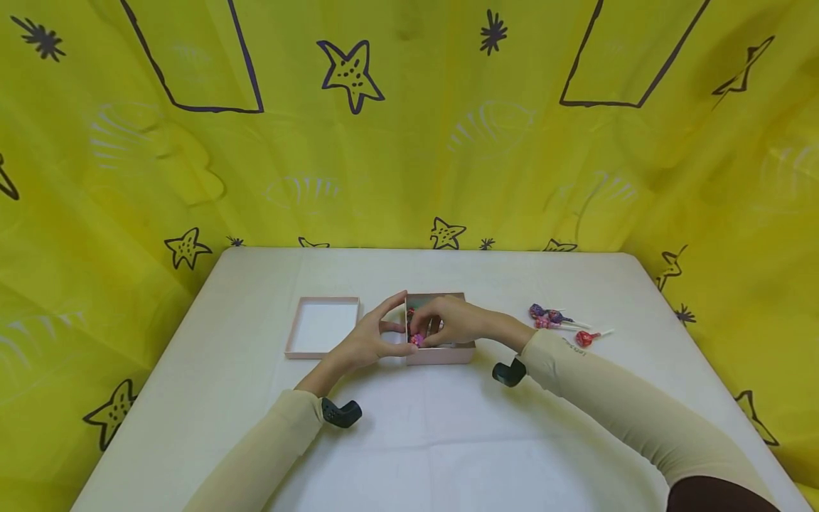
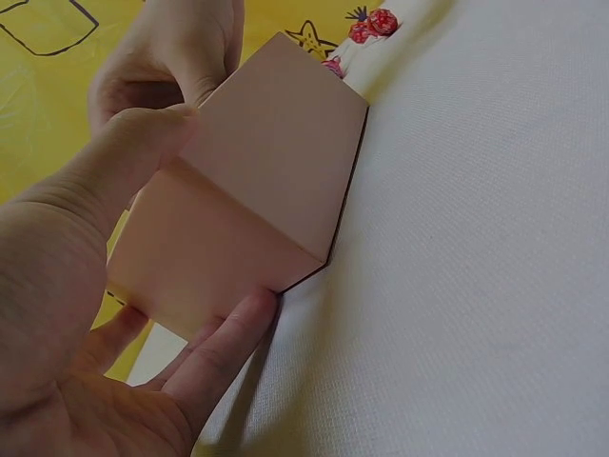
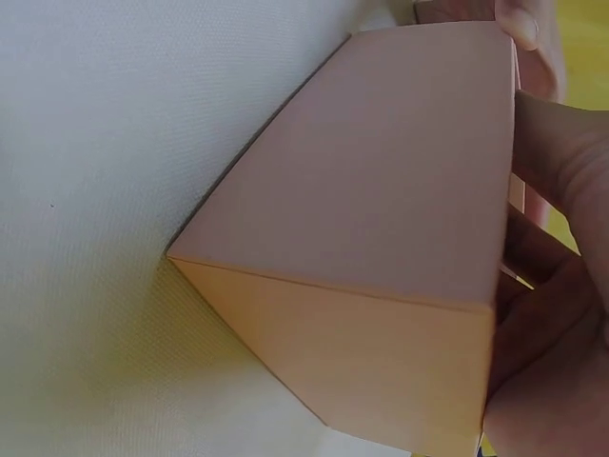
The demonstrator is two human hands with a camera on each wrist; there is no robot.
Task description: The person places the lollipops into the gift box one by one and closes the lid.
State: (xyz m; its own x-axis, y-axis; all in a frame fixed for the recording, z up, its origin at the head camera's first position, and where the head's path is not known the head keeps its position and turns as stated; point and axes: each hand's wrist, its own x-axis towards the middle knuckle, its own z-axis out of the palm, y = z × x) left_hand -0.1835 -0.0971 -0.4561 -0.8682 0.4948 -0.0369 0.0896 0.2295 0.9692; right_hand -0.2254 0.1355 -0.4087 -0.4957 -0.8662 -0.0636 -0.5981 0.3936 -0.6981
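A pink box (image 1: 441, 355) without its lid stands on the table, with several wrapped lollipops (image 1: 417, 340) inside, partly hidden by fingers. My left hand (image 1: 371, 340) grips the box's left end, thumb at the near top corner and fingers spread along the end wall. From the right, my right hand (image 1: 454, 321) reaches down into the box, its fingers curled and pinching at a pink-and-purple wrapped lollipop. In the right wrist view the box wall (image 3: 352, 162) hides those fingertips. The left wrist view shows the left fingers (image 2: 224, 357) low against the box.
Left of the box lies a shallow pink-rimmed lid (image 1: 329, 327), its white inside facing up. Several lollipops in purple, pink and red wrappers (image 1: 547, 314) lie to the right, beyond the right wrist. A yellow patterned curtain (image 1: 409, 142) surrounds the white table (image 1: 409, 441).
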